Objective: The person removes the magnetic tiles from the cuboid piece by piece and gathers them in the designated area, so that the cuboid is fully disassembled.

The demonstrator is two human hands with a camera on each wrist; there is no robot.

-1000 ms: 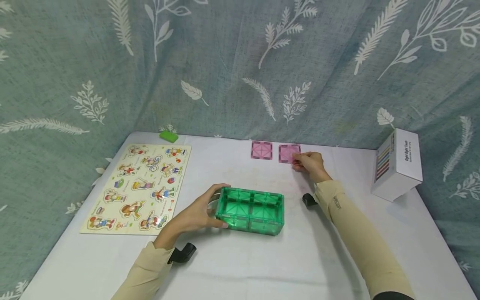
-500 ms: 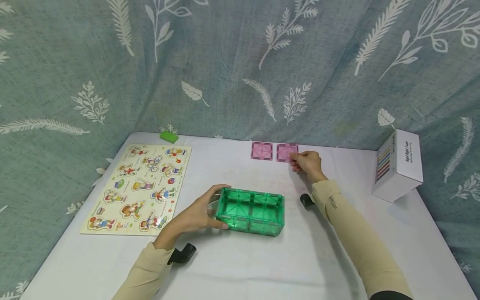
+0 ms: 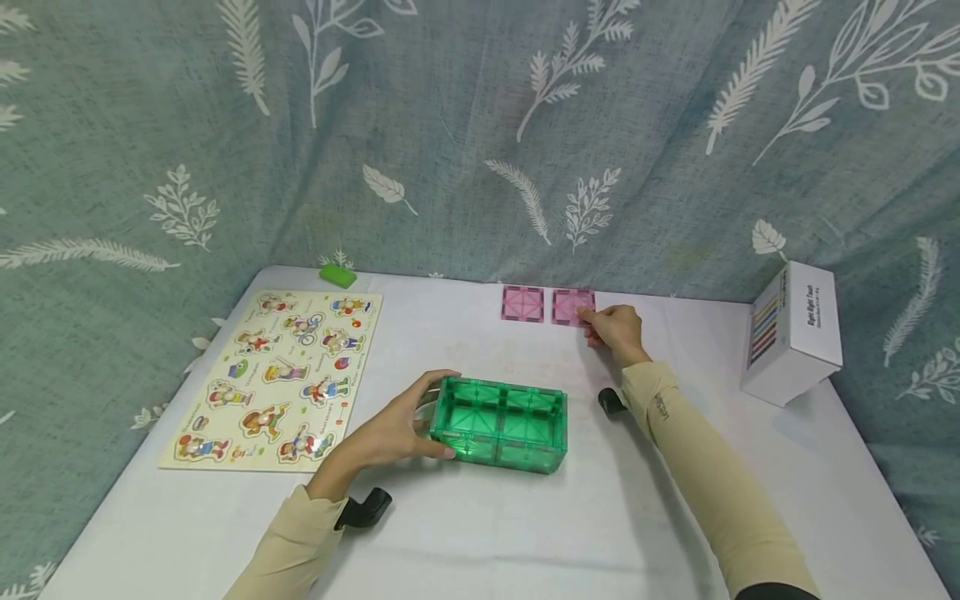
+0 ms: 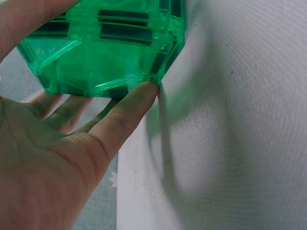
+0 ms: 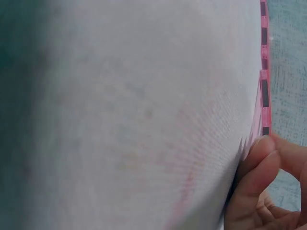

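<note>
Hands well apart. Left hand [image 3: 386,429] grips left end of green box [image 3: 495,452], thumb on near side, mid-table. Right hand [image 3: 617,329] pinches near right corner of right pink tile [image 3: 567,307], near far table [image 3: 465,533] edge; left pink tile [image 3: 522,304] just beside. Picture board [image 3: 288,396] left, green block [image 3: 337,276] far left, white carton [image 3: 813,321] right.

Head view looks down on left hand [image 3: 390,429] and right hand [image 3: 618,329], each shared in wrist close-up

A blue-green woven fabric backdrop [image 3: 450,100], printed with white leaves [image 3: 382,182] and sprigs [image 3: 181,206], hung behind and beside the white cloth-covered table [image 3: 525,533] under soft light.
</note>
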